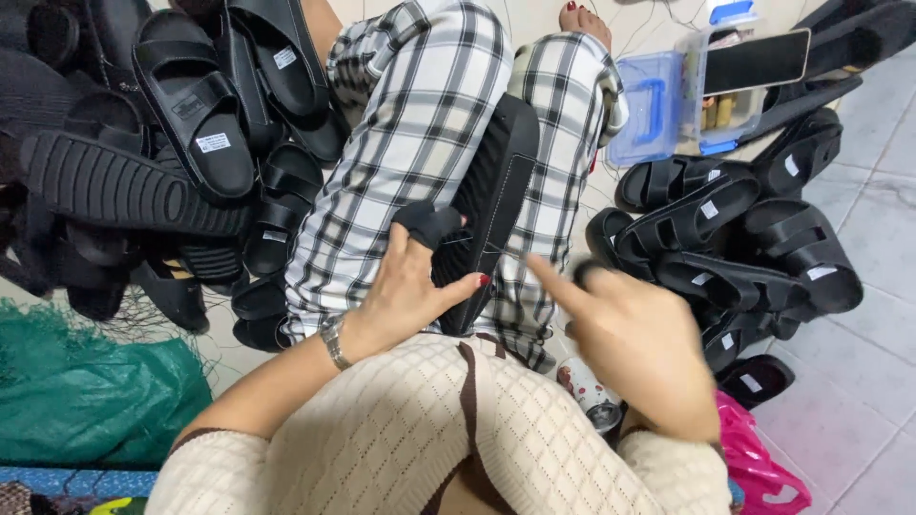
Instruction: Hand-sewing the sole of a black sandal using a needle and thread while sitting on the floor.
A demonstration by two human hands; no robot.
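A black sandal [496, 191] lies on its side between my knees, over black-and-white checked trousers [420, 124]. My left hand [405, 291] grips its near end, thumb along the sole edge, with a black cover on the index finger. A thin thread runs across the sole toward my right hand [639, 343]. That hand is blurred, raised to the right of the sandal, its index finger pointing left with the other fingers curled in. I cannot make out a needle.
Black sandals are piled at the left [181, 124] and stacked at the right [735, 238]. A clear plastic box with a blue lid [658, 105] holds a phone [754, 59] on top. Green netting [86, 391] lies lower left, a pink bag [754, 458] lower right.
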